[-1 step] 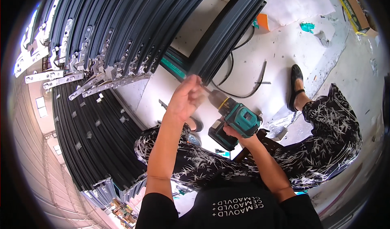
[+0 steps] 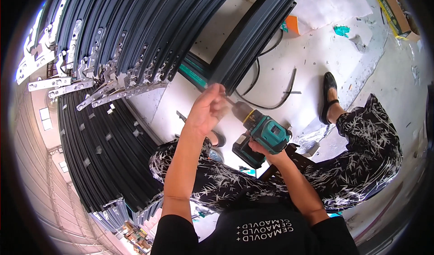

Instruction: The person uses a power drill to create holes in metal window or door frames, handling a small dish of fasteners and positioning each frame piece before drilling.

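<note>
DRILL BELOW FRAME

Moulded plastic drill, teal and black, right of centre: rounded housing, yellow collar, blocky battery, nose directed far-left toward the frame's near end. Frame: dark, smooth-faced, long parallel grooves. Right hand: closed around drill handle. Left hand: fingers bent at the frame's near end, motion-blurred; cannot tell whether gripping. Far left: stacked ribbed profiles, slender silvery metal hinge arms.
</note>
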Demonstrator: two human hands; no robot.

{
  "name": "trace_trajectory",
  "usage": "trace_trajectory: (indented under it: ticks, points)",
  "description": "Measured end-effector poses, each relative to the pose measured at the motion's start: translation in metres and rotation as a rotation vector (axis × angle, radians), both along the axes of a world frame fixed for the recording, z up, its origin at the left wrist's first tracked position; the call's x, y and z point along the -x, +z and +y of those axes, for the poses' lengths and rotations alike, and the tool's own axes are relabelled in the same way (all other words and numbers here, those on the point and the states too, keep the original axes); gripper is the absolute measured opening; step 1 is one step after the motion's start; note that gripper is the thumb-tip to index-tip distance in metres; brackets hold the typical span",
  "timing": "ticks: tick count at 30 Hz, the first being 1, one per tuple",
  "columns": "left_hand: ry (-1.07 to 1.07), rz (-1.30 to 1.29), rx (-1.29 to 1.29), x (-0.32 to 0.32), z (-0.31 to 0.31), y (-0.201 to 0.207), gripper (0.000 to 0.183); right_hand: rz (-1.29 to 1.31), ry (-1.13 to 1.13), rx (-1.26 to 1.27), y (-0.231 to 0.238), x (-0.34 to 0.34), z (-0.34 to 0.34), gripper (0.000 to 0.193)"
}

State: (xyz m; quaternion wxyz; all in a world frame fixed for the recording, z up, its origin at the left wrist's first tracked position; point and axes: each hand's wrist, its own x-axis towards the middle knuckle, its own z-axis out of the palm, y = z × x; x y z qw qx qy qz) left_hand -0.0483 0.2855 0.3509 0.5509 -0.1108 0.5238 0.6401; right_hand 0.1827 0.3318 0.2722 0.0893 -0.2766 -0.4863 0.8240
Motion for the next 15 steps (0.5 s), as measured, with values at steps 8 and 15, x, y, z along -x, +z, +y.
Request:
trace_trajectory:
  ticks: [8, 15]
  points:
    - [-0.074, -0.13, 0.16, -0.012, -0.006, 0.008, 0.03, 0.058, 0.006, -0.008, 0.014, -0.002, -0.002, 0.035]
    - [-0.082, -0.015, 0.051, -0.012, -0.011, 0.004, 0.02, 0.046, 0.051, -0.08, 0.023, -0.002, -0.001, 0.028]
